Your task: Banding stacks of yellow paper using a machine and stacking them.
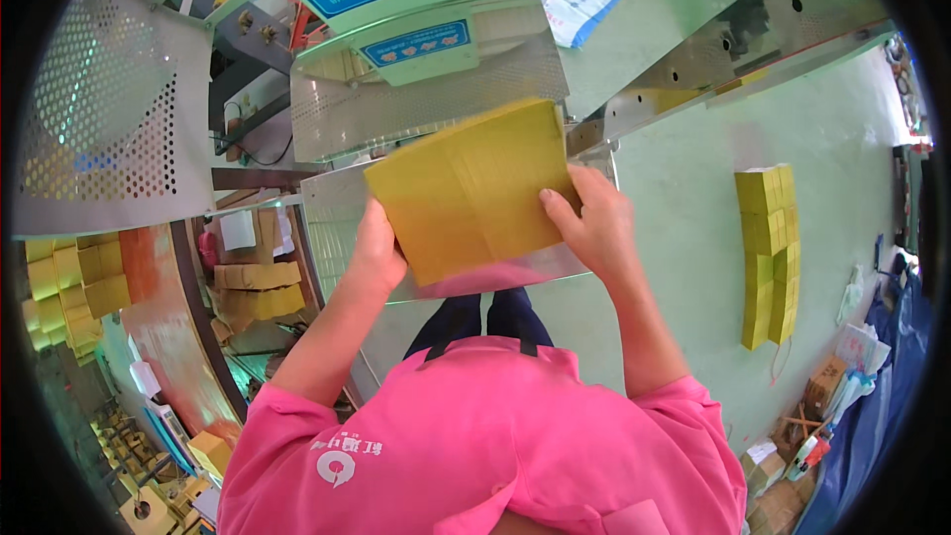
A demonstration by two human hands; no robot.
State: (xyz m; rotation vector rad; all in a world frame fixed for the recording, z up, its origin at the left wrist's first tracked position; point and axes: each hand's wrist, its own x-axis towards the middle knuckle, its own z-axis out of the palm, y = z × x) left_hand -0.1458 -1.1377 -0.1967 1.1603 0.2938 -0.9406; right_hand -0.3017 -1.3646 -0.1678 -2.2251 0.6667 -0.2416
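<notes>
A thick, flat stack of yellow paper point(475, 193) is held up between my two hands, tilted so its right side sits higher. My left hand point(376, 248) grips its lower left edge, fingers mostly hidden behind it. On the right edge my right hand point(591, 218) is closed, thumb lying on the front face. Under the stack shows a shiny metal tray point(337, 208) of the machine. Just beyond stands a perforated metal guard point(426, 99) on the pale green machine.
Blocks of yellow paper point(770, 258) stand on the floor to the right. At left is a brown wooden table point(178, 312) with yellow stacks point(79, 287) beyond it. A perforated panel point(109, 129) rises at the far left. Cardboard boxes point(822, 386) and a blue tarp point(892, 367) lie lower right.
</notes>
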